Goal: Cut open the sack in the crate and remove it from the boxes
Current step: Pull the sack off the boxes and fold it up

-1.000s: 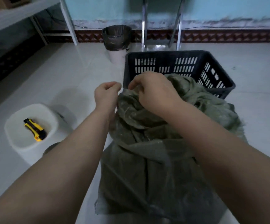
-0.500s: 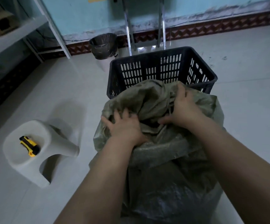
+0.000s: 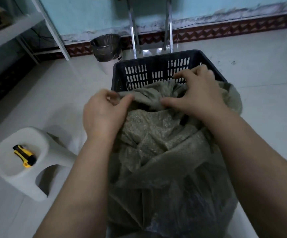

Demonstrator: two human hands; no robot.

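Both hands pinch the sack (image 3: pixel 165 143) rim: left hand (image 3: pixel 103 114) and right hand (image 3: pixel 197 93) fingers closed on cloth. Uneven pulling could snag it on the crate (image 3: pixel 122 73).

Both your bare forearms reach from the near edge toward the far middle. Your left hand (image 3: pixel 103 114) lies knuckles up, thumb and forefinger pinched together in a tight grip. Your right hand (image 3: pixel 197 93) sits farther and to the right, palm down, fingers curled and spread, thumb pointing left.
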